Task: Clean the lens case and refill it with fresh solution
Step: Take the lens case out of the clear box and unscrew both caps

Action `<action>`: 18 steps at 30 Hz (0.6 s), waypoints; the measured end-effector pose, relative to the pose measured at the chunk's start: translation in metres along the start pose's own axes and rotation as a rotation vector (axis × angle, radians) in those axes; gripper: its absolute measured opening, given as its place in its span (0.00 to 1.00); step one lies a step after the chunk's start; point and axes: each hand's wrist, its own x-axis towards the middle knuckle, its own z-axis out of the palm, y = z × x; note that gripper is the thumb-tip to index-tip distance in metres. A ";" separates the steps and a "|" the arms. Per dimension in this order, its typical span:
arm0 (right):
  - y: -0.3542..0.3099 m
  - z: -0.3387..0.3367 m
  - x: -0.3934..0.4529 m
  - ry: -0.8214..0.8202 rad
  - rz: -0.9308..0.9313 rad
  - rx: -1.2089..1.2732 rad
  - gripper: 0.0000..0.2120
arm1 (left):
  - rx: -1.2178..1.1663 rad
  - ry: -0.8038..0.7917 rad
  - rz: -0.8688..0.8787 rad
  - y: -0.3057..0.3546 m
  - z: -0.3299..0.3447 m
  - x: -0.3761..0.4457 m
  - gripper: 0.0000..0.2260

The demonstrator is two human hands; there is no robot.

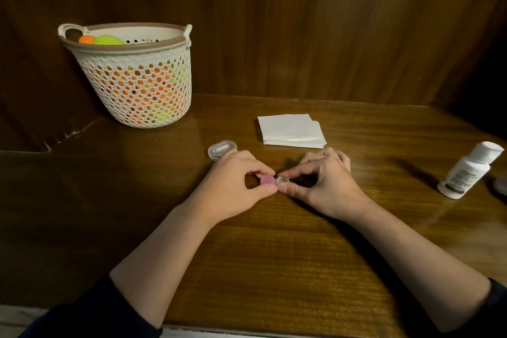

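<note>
Glossy wooden table (274, 255); perforated plastic basket (137, 85); folded tissues (290, 130); white cylindrical bottle (466, 173). Left hand (233, 189) and right hand (326, 184) are pinching the small case (273, 180) mid-table, pink cap left, clear cap right.

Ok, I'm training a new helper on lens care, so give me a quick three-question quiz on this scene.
1. True or false: the white bottle stands on the person's right.
2. What lies just behind the hands? A) a stack of tissues B) a towel C) a sponge
3. What does the left hand pinch?

Key: 1. True. 2. A, the tissues. 3. The pink cap of the lens case, whose clear end the right hand pinches.
</note>
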 end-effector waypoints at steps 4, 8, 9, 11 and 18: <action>0.000 0.000 0.001 -0.014 0.003 -0.002 0.22 | 0.071 0.027 0.020 -0.003 -0.009 -0.005 0.09; 0.000 0.000 0.001 -0.011 0.008 -0.005 0.20 | 0.170 0.117 0.019 0.001 -0.013 -0.005 0.14; 0.000 0.000 0.001 -0.008 0.008 -0.007 0.19 | 0.182 0.140 0.024 0.002 -0.014 -0.006 0.15; 0.001 0.000 0.001 -0.004 0.011 -0.012 0.18 | 0.176 0.163 0.034 0.005 -0.014 -0.007 0.14; 0.003 0.001 0.001 0.011 0.019 -0.024 0.12 | 0.062 -0.032 0.057 0.012 -0.010 -0.007 0.25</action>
